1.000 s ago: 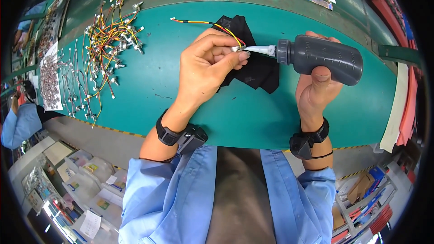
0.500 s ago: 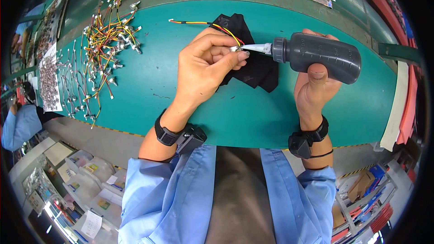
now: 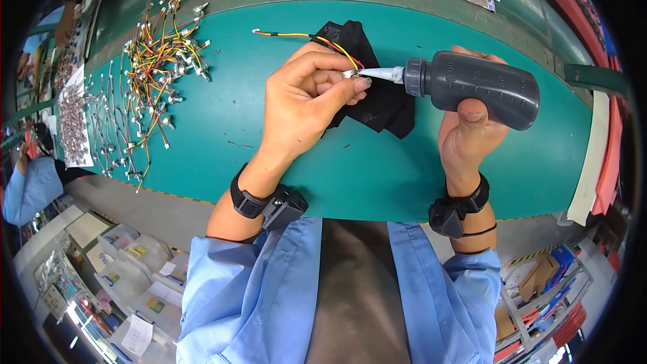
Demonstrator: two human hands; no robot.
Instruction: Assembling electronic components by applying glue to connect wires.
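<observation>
View: one only, head cam, left of a side-by-side pair, so no second view to overlap.
Facing: straight down over the green table (image 3: 222, 128), person's own blue sleeves entering from bottom edge.
Range: close, left hand (image 3: 306, 98) and right hand (image 3: 472, 138) sit near frame centre.
Lens: wide fisheye, table edge bows toward rim, dark corners.
Orientation: upright, not mirrored.
Periphery: wire pile (image 3: 158, 54) upper left, shelves along lower edge.

One squeeze bottle (image 3: 482, 89), one black cloth (image 3: 384, 104), two hands.
</observation>
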